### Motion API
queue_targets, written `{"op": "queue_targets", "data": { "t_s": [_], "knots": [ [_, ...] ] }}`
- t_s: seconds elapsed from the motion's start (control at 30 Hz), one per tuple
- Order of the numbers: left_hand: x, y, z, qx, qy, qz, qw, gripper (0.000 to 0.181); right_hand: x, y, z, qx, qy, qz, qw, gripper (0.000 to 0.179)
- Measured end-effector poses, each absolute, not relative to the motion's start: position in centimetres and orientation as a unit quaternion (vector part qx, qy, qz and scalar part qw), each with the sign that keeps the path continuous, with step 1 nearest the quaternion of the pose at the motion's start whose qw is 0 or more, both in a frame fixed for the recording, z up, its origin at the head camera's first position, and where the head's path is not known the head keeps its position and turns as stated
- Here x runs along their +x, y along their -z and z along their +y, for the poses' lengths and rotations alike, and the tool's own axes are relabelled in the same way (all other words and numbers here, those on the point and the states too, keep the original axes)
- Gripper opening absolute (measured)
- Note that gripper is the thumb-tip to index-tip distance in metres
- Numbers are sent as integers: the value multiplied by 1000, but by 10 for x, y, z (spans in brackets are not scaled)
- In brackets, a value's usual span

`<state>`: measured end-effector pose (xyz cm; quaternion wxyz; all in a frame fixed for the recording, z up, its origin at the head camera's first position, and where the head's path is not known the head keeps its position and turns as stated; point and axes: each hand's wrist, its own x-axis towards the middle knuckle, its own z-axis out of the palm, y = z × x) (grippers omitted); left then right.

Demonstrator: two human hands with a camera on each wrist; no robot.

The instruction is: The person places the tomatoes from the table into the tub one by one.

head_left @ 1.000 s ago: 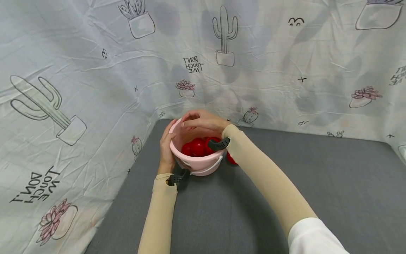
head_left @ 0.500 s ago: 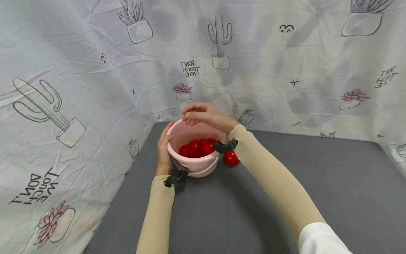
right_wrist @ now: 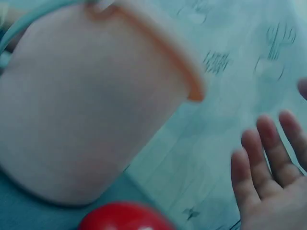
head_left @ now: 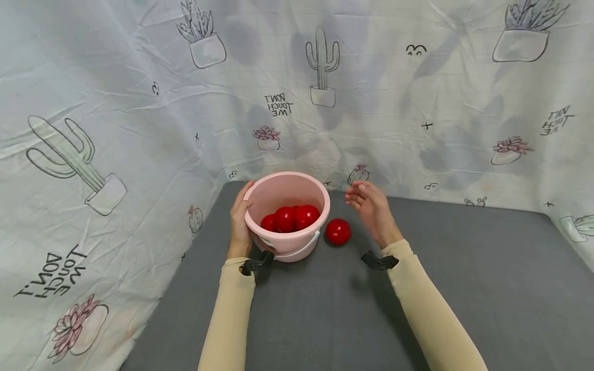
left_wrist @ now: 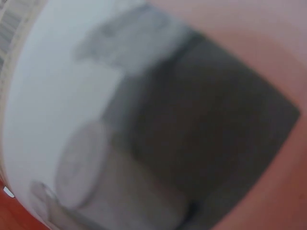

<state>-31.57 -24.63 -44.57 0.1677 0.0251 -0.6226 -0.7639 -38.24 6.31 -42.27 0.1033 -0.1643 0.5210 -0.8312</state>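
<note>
A pink bucket [head_left: 297, 240] with a white handle stands on the dark grey table, several shiny red balls [head_left: 284, 219] inside it. My left hand [head_left: 240, 226] grips its left side, thumb over the rim and fingers along the outer wall. Just right of the bucket, one more red ball [head_left: 338, 232] lies on the table. Above and to the right of that ball, my right hand [head_left: 375, 212] is raised with loosely bent fingers and holds nothing. In the right wrist view its fingers [right_wrist: 268, 158] are spread apart from the bucket [right_wrist: 91, 105]. The left wrist view is a blurred close-up.
A pale cloth printed with cacti [head_left: 380, 118] hangs behind the table and along its left side. The dark grey tabletop [head_left: 473, 268] extends to the right and toward the front. A black strap [head_left: 379, 260] sits on my right wrist.
My right hand has moved from over the bucket's far rim out to the right, beyond the loose ball, which now shows fully. The left hand has kept its hold on the bucket.
</note>
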Motion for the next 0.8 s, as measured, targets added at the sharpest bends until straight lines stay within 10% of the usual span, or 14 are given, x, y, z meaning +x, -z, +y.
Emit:
{"op": "queue_targets", "data": {
  "t_s": [0.37,0.8],
  "knots": [
    [-316,452,-240,32,758,-632,159,53,-375,505,68,-143,692,699,109,51],
    [-318,443,-246,19,763,-620,180,55,-374,511,49,-166,602,772,121,67]
  ]
}}
